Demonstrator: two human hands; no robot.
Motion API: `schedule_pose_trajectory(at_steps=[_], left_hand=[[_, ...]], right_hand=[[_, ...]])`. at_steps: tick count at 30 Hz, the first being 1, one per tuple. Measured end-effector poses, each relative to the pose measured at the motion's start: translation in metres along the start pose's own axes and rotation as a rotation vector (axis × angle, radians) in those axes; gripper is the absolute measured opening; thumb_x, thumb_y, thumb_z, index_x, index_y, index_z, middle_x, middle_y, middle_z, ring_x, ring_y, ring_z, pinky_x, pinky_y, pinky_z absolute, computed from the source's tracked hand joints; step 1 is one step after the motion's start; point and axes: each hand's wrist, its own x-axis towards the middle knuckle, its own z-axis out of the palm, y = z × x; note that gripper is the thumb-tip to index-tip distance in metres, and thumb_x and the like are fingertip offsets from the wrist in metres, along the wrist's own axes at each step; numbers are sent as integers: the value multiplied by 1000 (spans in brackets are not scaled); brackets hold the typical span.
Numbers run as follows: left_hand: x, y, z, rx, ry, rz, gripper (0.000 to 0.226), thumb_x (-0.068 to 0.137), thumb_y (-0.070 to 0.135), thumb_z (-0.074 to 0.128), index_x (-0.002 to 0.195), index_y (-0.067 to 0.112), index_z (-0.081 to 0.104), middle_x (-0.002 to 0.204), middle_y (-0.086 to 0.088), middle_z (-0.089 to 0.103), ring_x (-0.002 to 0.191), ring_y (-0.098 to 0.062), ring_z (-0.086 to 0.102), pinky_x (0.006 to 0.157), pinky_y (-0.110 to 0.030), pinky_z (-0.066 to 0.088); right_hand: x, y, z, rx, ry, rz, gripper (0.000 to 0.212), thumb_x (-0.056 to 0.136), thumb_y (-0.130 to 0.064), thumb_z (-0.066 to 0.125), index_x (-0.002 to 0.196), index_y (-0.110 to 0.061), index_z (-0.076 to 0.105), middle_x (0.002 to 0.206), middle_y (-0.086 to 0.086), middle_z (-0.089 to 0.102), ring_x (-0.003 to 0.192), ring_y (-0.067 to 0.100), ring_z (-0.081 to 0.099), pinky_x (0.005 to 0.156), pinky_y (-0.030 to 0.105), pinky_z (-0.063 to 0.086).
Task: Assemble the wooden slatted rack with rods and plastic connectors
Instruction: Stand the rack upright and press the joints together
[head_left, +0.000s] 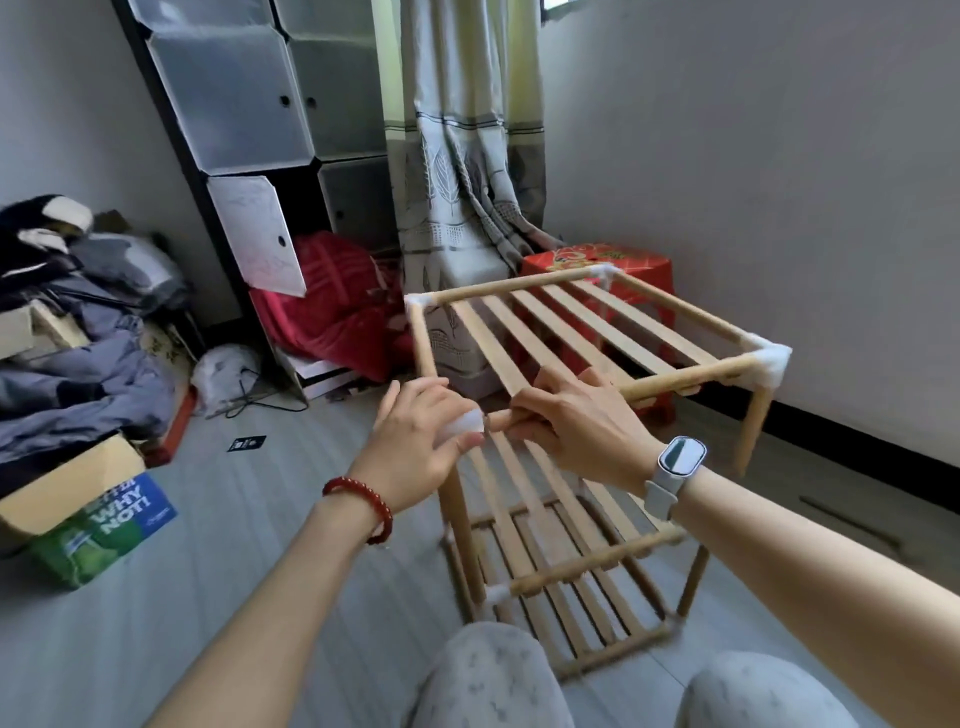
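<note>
Gripping a horizontal rod (670, 382), right hand (576, 431); left hand (415, 441) pinching connector (464, 422).

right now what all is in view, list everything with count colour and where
wooden rack: one, pale wood, on the floor at centre, slatted shelves
plastic connector: one, white, near-left top corner, under the left hand
front rod: one, pale wood, top front edge
cube cabinet: one, frosted grey panels, back left, one door open
curtain: one, grey-green patterned, back centre
red stool: one, behind the rack
red cloth: one, at the cabinet's foot
clothes pile: grey and black, far left
cardboard box: one, green and blue print, left floor
left hand: red bead bracelet, grips the connector
right hand: white watch, grips the front rod
</note>
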Motion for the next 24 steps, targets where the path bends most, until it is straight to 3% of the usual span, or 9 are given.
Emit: schedule_pose_trajectory(at_steps=[3, 5, 7, 10, 12, 15, 17, 21, 24], left_hand=[[18, 1, 5, 66, -99, 43, 29, 94, 25, 51, 120, 16, 59, 124, 1, 56, 134, -15, 31, 113, -35, 17], [31, 9, 8, -91, -194, 13, 29, 99, 21, 40, 119, 11, 59, 122, 0, 55, 134, -13, 28, 111, -26, 18], [44, 18, 12, -308, -232, -75, 30, 100, 17, 36, 106, 10, 65, 109, 4, 54, 126, -13, 37, 103, -17, 22], [66, 28, 20, -408, -228, -216, 32, 100, 21, 36, 88, 23, 66, 95, 5, 58, 106, -15, 52, 96, -26, 35], [78, 29, 22, -336, -285, -237, 30, 100, 21, 34, 98, 24, 64, 95, 4, 64, 102, -15, 56, 97, -35, 40], [92, 30, 27, -329, -351, -238, 35, 98, 9, 32, 118, 20, 58, 103, 5, 60, 112, -15, 53, 104, -37, 38], [94, 28, 29, -308, -315, -246, 39, 97, 5, 30, 121, 19, 57, 104, 4, 58, 113, -14, 51, 105, -36, 37], [90, 28, 36, -320, -149, -317, 43, 94, 1, 29, 115, 22, 60, 97, 6, 62, 102, -9, 51, 90, -25, 38], [92, 31, 42, -334, -64, -340, 43, 94, -1, 30, 112, 20, 62, 93, 4, 65, 99, -10, 53, 88, -21, 37]], right_hand=[[-2, 8, 0, -17, -5, 39, 29, 94, -45, 44, 106, -24, 59, 93, -6, 46, 65, 12, 37, 69, 29, 29], [-5, 13, -3, -5, 11, 78, 26, 93, -43, 46, 103, -23, 60, 89, -9, 42, 59, 7, 33, 67, 28, 26], [-9, 20, -6, -1, 15, 113, 24, 93, -42, 47, 101, -23, 60, 88, -10, 40, 56, 3, 30, 64, 27, 24], [-13, 26, -11, -3, 6, 132, 25, 93, -42, 48, 103, -23, 60, 89, -10, 40, 56, 2, 29, 64, 25, 23], [-13, 25, -10, -1, -2, 120, 26, 93, -42, 48, 105, -23, 60, 90, -10, 40, 59, 4, 32, 65, 25, 24], [-13, 27, -8, 8, -1, 117, 25, 93, -41, 48, 105, -23, 60, 89, -10, 39, 57, 4, 32, 66, 24, 25], [-12, 28, -7, 11, 12, 115, 25, 93, -41, 48, 104, -23, 61, 88, -10, 38, 55, 1, 29, 64, 24, 24], [-10, 28, -4, 39, 37, 105, 23, 92, -39, 51, 102, -22, 64, 87, -11, 38, 55, 1, 27, 62, 24, 25], [-11, 29, -4, 38, 79, 93, 20, 91, -36, 55, 98, -21, 66, 85, -11, 38, 53, 0, 25, 63, 25, 26]])
